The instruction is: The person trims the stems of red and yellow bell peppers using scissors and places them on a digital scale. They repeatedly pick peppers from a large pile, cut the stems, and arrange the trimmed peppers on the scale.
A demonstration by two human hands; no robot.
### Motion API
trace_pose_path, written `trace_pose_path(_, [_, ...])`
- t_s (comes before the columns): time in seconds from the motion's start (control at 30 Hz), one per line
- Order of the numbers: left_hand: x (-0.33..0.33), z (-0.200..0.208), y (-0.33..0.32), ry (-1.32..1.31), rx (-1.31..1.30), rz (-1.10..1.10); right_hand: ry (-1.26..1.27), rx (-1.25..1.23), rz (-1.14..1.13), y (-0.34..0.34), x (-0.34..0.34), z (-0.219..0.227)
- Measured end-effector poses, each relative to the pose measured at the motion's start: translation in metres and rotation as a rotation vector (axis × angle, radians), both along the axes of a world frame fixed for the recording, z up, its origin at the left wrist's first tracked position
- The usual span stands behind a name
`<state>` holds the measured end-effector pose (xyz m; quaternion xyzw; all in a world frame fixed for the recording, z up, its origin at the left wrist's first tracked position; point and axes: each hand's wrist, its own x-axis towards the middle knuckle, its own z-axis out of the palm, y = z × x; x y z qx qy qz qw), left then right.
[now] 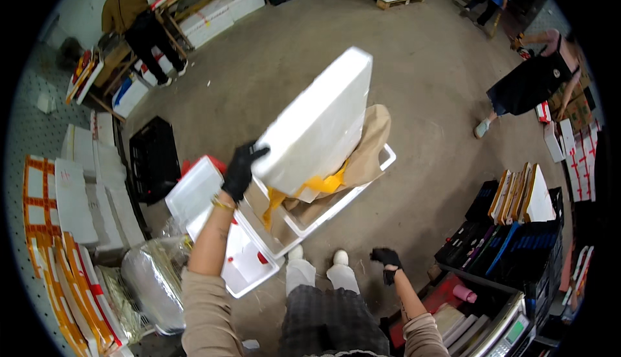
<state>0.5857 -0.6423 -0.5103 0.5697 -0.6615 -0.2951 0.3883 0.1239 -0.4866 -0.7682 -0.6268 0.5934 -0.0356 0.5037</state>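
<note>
Black-gloved left hand: gripping white foam slab
Black-gloved right hand: hanging, closure unclear
White foam box: holding brown paper

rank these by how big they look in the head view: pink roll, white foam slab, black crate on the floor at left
1. White foam slab, held up in the left hand, so nearness to the camera may enlarge it
2. Black crate
3. Pink roll

The slab, white, thick and rectangular, is tilted steeply over the box, white and open-topped.
</note>
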Motion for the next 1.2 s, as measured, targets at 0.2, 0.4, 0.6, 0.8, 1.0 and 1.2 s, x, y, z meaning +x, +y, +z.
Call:
trace_pose_path(0.2, [-0.037, -0.140, 0.019, 0.811, 0.710, -0.024, -0.195, -0.545, -0.445, -0.102, 0.112, 0.169])
trace_pose_path(0.4, [-0.155, -0.149, 0.077, 0.195, 0.197, -0.079, 0.009, -0.890, -0.080, -0.168, 0.210, 0.236])
trace_pose_path(0.6, [-0.076, -0.174, 0.107, 0.631, 0.137, 0.325, 0.429, -1.074, 0.093, -0.188, 0.247, 0.190])
trace_pose_path(0.8, [-0.088, -0.281, 0.184, 0.209, 0.370, 0.067, 0.417, -1.085, 0.181, -0.200, 0.222, 0.179])
trace_pose_path(1.0, [-0.038, -0.245, 0.251, 0.059, 0.520, 0.007, 0.647, -0.986, 0.178, -0.226, 0.227, 0.165])
trace_pose_path(1.2, [-0.020, -0.164, 0.238, -0.133, 0.433, 0.180, 0.587, -0.987, 0.140, -0.280, 0.275, 0.149])
